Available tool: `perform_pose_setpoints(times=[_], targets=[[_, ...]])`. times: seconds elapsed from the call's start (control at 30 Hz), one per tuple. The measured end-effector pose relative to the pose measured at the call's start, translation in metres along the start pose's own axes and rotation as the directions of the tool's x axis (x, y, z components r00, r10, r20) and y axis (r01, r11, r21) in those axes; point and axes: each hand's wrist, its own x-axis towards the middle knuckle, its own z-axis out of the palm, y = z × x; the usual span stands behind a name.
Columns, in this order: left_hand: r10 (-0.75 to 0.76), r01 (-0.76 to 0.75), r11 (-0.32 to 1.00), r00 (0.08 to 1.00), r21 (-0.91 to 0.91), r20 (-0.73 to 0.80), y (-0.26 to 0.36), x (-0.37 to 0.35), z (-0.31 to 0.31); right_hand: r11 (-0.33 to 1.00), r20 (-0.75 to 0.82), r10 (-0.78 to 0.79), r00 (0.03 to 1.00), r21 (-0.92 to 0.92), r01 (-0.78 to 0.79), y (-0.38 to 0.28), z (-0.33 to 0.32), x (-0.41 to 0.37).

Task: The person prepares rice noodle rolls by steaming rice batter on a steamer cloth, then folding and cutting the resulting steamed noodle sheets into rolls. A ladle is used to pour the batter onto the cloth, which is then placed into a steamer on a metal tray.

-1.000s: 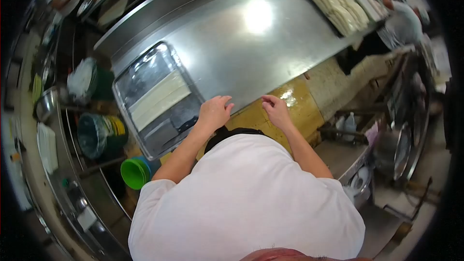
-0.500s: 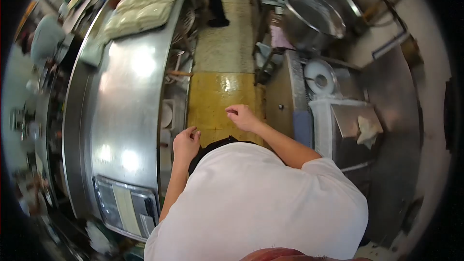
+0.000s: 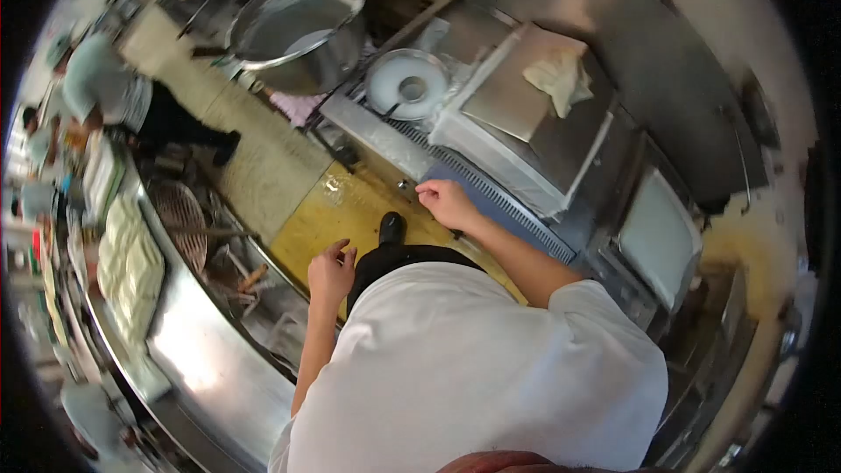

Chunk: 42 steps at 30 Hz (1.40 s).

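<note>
My left hand [image 3: 331, 270] hangs loosely curled in front of my body, fingers a little apart, holding nothing. It is nearest to the edge of the steel counter [image 3: 197, 346] on the left. My right hand [image 3: 445, 203] is held out over the floor, its fingers loosely bent and nothing seen in them. Just beyond it stands the cooking unit with a blue front panel [image 3: 477, 201]; a gap to it cannot be judged surely. On the unit are a square metal lid [image 3: 512, 109] with a crumpled cloth [image 3: 561, 79], and a round white-rimmed lid or basin [image 3: 407, 83].
A large steel pot [image 3: 298, 35] stands ahead, with a pink cloth [image 3: 298, 107] below it. Pale dough-like pieces [image 3: 130, 271] lie on the left counter. One co-worker [image 3: 105, 83] bends over the far counter; others are behind. Yellow floor [image 3: 320, 223] lies between the counters.
My view and body have turned to the right, so the cooking unit has come round in front and the left counter has swung away. Both hands remain free.
</note>
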Motion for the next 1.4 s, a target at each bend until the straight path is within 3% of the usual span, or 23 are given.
perform_pose_setpoints(times=[0.17,0.27,0.53,0.7,0.8,0.9,1.0,1.07,1.17,1.23,1.27,1.33,1.37,1.4], targets=[[0.242,-0.252,0.967,0.955,0.037,0.172,0.029,0.079,-0.006,0.985,-0.197,0.153,0.968,0.103,-0.135,0.018,-0.018,0.01],[0.378,-0.398,0.915,0.901,0.06,0.214,0.037,0.125,-0.009,0.985,-0.29,0.16,0.944,0.108,-0.133,0.018,-0.018,0.015],[0.56,-0.592,0.805,0.748,-0.022,0.356,0.053,0.214,0.014,0.971,-0.484,0.237,0.842,0.119,-0.205,0.01,-0.042,0.015],[0.6,-0.666,0.745,0.654,-0.024,0.461,0.08,0.224,0.034,0.922,-0.612,0.372,0.698,0.155,-0.355,0.008,-0.075,-0.022],[0.661,-0.705,0.697,0.562,-0.129,0.498,0.089,0.227,0.052,0.924,-0.745,0.344,0.571,0.16,-0.349,0.036,-0.091,-0.057],[0.683,-0.742,0.659,0.522,-0.123,0.511,0.106,0.223,0.055,0.904,-0.817,0.362,0.449,0.191,-0.382,0.057,-0.119,-0.096],[0.646,-0.717,0.69,0.552,-0.095,0.527,0.125,0.212,0.047,0.899,-0.89,0.302,0.342,0.147,-0.411,0.096,-0.15,-0.135],[0.646,-0.71,0.7,0.582,-0.077,0.494,0.125,0.207,0.048,0.858,-0.837,0.485,0.253,0.4,-0.322,0.108,-0.18,-0.153],[0.643,-0.686,0.725,0.638,-0.066,0.424,0.112,0.201,0.054,0.817,-0.774,0.576,0.262,0.554,-0.159,0.134,-0.226,-0.178],[0.639,-0.672,0.738,0.666,-0.062,0.385,0.105,0.189,0.058,0.837,-0.859,0.481,0.177,0.391,-0.382,0.168,-0.253,-0.191],[0.593,-0.645,0.764,0.702,-0.002,0.394,0.104,0.181,0.059,0.844,-0.857,0.478,0.19,0.389,-0.369,0.184,-0.266,-0.197],[0.5,-0.577,0.813,0.757,0.072,0.421,0.102,0.166,0.064,0.8,-0.898,0.421,0.129,0.301,-0.519,0.208,-0.286,-0.207],[0.492,-0.57,0.817,0.767,0.087,0.411,0.101,0.158,0.069,0.807,-0.894,0.425,0.143,0.303,-0.508,0.218,-0.293,-0.211],[0.482,-0.566,0.816,0.779,0.118,0.401,0.107,0.144,0.072,0.767,-0.897,0.411,0.166,0.241,-0.595,0.226,-0.3,-0.216]])
